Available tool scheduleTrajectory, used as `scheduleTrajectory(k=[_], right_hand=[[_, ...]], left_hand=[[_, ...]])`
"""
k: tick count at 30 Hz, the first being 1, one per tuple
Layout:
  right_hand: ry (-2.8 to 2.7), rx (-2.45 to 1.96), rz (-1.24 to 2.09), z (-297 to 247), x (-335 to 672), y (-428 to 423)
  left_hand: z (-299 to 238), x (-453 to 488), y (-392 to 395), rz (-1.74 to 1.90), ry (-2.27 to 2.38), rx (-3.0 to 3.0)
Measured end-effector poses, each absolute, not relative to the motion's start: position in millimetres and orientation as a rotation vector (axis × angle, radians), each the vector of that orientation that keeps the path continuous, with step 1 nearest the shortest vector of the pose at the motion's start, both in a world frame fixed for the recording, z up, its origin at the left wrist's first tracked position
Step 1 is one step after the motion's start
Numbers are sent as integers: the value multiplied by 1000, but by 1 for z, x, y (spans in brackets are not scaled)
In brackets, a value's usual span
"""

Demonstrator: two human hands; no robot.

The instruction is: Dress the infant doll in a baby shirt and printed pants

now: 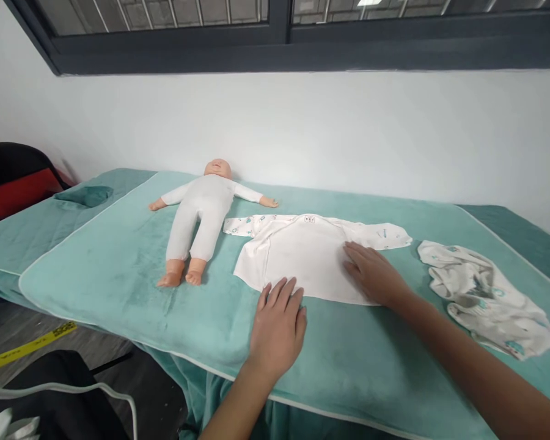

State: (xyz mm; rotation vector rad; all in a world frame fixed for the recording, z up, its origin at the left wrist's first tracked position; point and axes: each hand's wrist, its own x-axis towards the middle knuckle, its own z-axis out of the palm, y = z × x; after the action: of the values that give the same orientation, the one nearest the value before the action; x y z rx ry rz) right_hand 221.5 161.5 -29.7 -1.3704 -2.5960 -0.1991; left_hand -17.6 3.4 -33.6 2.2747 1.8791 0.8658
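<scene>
A: State of the hands?
B: Left hand (278,330): fingers slightly spread, tips at the near hem of the white shirt (307,263). Right hand (376,275): palm down, fingers extended close together, on the shirt's right part.
A: Shirt position?
B: Laid out mid-bench (110,263), between doll (206,201) and crumpled printed garment (490,299).
A: Those two?
B: Doll face up, head by the far edge; garment towards the right edge.

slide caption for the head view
Left hand and right hand at a white long-sleeved cloth shirt beside a white-bodied doll
</scene>
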Motion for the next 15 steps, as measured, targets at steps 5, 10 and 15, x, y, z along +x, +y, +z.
scheduleTrajectory(k=[5, 10, 15], right_hand=[[-2610, -1339, -155, -40, 242, 163], [-2580, -1368, -307, -37, 239, 153], [-2570, -1276, -117, -33, 201, 144]], left_hand=[[-35, -17, 3, 900, 1849, 2235], [-26, -25, 2, 1014, 1660, 2086], [22, -95, 6, 1416, 1678, 1721]])
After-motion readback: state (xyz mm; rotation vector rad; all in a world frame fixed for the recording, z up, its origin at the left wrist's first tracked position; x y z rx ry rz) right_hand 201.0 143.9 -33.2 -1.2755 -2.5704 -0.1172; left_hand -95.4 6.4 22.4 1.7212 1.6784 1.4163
